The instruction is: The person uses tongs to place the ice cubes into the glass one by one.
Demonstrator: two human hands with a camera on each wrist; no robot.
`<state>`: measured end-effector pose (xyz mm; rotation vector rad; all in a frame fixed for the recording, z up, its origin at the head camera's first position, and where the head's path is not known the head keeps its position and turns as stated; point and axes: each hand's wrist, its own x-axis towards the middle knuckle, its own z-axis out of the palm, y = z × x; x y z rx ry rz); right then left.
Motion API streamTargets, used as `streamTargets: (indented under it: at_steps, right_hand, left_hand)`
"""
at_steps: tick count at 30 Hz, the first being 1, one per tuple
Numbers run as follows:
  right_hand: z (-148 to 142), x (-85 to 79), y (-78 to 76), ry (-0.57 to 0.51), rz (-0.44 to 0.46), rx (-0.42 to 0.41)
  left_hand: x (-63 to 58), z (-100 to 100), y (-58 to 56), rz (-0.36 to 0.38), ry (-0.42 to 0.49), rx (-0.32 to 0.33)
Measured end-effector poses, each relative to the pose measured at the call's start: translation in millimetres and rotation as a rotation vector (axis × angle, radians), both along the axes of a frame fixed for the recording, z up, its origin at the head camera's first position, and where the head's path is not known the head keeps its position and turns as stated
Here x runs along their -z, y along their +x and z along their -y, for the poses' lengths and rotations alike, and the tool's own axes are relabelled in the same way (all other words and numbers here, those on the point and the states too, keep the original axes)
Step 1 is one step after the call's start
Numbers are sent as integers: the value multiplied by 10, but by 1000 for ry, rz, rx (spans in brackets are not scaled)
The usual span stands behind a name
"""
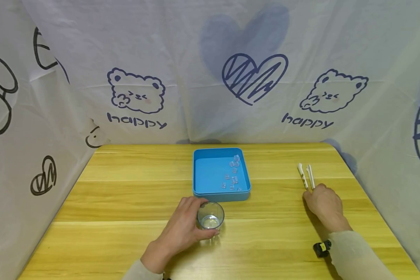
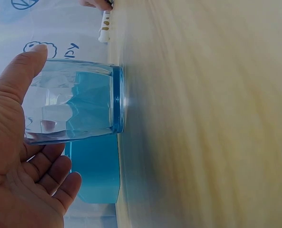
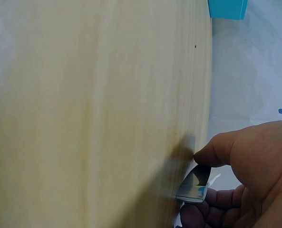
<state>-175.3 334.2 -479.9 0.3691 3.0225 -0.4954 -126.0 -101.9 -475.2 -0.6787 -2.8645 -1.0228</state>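
A clear drinking glass stands upright on the table in front of the blue tray. My left hand holds it from the left, thumb on the near side and fingers at the far side; in the left wrist view, the thumb lies along the glass near its rim. On the right side, my right hand pinches the rear part of a pair of tongs, whose white tips point away and stand apart. The right wrist view shows the tongs' shiny metal end between thumb and fingers.
Several small clear cubes lie along the right side of the square blue tray. The wooden table meets a printed white cloth at its back and sides.
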Motion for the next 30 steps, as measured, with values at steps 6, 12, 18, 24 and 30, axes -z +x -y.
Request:
streamTargets:
  at_steps: [6,12,18,24,30]
  right_hand:
    - [-1,-2,-1,-3,3,0]
    - [-4,-6,6,-14,9,2]
    - [-16,11,10,-12,5,10]
    - [-17,24,19,-16,30,40]
    - [-13,17,23,-26,45,56]
  left_hand:
    - [0,-3,0,-3,-2,-1]
    - [1,-8,-2,1,-2,-3]
    - [5,-8,-3,-2,-1,-4]
    - [13,-6,0,-10,-1,-3]
    - [14,-7,-5,-6,-2,-2]
